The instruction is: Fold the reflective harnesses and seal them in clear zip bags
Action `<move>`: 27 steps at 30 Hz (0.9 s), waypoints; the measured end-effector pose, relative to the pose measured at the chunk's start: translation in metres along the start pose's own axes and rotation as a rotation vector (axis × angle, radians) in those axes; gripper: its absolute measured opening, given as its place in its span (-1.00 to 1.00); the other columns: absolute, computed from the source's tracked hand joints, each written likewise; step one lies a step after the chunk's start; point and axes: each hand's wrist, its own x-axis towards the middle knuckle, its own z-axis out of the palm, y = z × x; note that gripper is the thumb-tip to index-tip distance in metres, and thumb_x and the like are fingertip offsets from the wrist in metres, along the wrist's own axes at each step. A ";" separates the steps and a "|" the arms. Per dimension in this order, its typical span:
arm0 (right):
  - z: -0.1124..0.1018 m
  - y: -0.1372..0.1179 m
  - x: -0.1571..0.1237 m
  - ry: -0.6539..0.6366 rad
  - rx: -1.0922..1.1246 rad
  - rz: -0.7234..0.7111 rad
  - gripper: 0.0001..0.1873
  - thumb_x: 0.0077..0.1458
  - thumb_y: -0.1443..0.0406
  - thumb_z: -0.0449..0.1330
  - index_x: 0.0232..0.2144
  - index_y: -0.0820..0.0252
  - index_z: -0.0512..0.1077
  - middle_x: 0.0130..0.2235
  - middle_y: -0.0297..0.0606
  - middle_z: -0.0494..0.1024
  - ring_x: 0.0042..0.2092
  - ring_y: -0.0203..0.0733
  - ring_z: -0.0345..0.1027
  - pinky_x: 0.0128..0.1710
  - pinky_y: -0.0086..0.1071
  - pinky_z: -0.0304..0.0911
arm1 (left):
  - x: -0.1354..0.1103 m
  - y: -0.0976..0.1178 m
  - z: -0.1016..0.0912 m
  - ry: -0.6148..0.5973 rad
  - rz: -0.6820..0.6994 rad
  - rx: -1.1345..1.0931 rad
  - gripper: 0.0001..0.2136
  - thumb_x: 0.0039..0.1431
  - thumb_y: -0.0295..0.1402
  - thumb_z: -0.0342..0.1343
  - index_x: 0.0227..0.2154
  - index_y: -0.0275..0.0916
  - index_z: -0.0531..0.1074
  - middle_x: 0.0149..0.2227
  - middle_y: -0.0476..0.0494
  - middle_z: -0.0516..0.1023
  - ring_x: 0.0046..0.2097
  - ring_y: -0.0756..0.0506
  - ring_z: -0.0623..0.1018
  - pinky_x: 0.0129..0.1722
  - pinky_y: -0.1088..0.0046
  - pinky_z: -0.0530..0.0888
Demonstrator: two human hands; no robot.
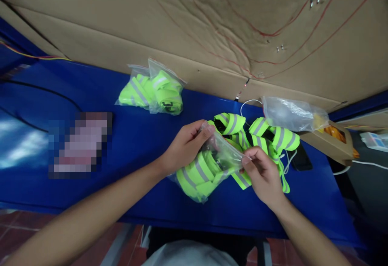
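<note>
Between my hands is a clear zip bag (206, 175) with a rolled neon-yellow reflective strap inside. My left hand (192, 142) pinches the left end of the bag's top edge between thumb and fingers. At the right end of that edge, my right hand (262, 173) is closed on the plastic in a similar pinch. Just behind the bag lie loose neon-yellow reflective straps (260, 130) with grey stripes, partly hidden by the bag and my right hand.
Two filled zip bags (151, 90) lean together near the cardboard wall (121, 19). A pixelated, phone-shaped thing (81, 144) lies at left on the blue table (136, 136). At right are a clear plastic bag (291, 114), a cardboard box (330, 144), a dark phone (300, 159) and white cables.
</note>
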 end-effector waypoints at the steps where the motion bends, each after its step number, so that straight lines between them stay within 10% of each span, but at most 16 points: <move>1: -0.001 0.000 -0.001 -0.013 -0.008 -0.003 -0.82 0.35 0.17 0.19 -0.30 0.11 0.39 -0.42 -0.38 0.45 -0.44 -0.33 0.34 -0.46 -0.46 0.25 | -0.001 -0.001 0.000 -0.008 0.004 -0.004 -0.58 0.44 -0.10 0.05 -0.48 -0.27 0.47 -0.46 -0.06 0.58 -0.42 0.00 0.48 -0.38 0.51 0.39; 27: 0.001 -0.005 0.000 -0.164 0.002 0.063 -0.89 0.27 0.32 0.18 -0.35 0.13 0.35 -0.45 -0.42 0.33 -0.45 -0.35 0.18 -0.48 -0.48 0.09 | -0.014 -0.009 0.015 -0.109 -0.060 0.117 -0.62 0.40 -0.11 0.05 -0.49 -0.23 0.27 -0.52 0.08 0.23 -0.46 0.04 0.23 -0.46 0.52 0.21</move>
